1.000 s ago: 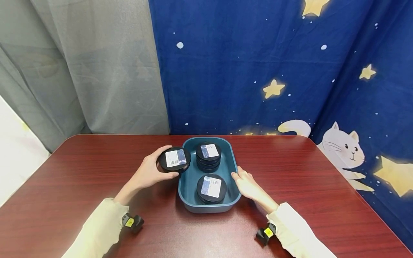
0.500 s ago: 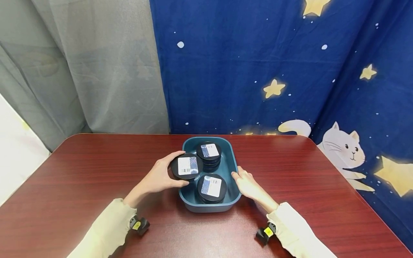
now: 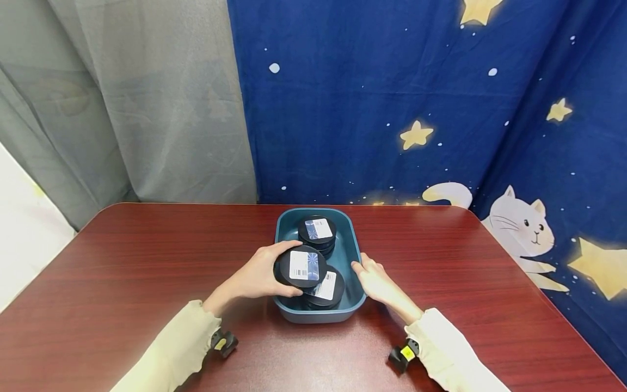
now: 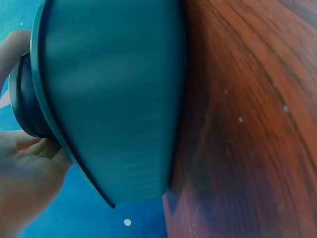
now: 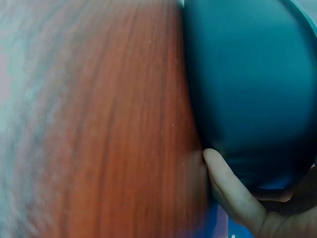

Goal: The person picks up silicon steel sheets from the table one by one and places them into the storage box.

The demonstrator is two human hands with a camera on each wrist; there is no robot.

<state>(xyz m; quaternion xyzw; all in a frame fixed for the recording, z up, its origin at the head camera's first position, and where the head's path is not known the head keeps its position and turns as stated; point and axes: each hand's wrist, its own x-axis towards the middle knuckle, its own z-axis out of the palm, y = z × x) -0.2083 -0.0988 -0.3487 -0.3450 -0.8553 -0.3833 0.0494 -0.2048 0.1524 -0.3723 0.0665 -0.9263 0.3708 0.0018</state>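
Note:
In the head view my left hand (image 3: pixel 262 272) holds a round, flat black container (image 3: pixel 302 267) with a white and blue label, thumb and fingers spread around its sides. It is over the left rim of the blue-green bin (image 3: pixel 318 317) and partly covers a similar black container (image 3: pixel 329 293) at the bin's near end. A stack of black containers (image 3: pixel 317 231) stands at the far end. In the left wrist view, the held container's dark edge (image 4: pixel 30 99) shows above the bin's rim. My right hand (image 3: pixel 376 279) grips the bin's right side, its fingers (image 5: pixel 230 186) against the outer wall.
The bin stands on a reddish-brown wooden table (image 3: pixel 147 256). Behind the table hang a grey curtain (image 3: pixel 171 109) and a blue curtain (image 3: pixel 343 109) with stars and a cat. A small black wrist camera (image 3: pixel 226 344) sits below the left sleeve.
My left hand has carried the black container rightward and nearer to me, from beside the bin's left rim to over the near container. The right hand and bin have stayed in place.

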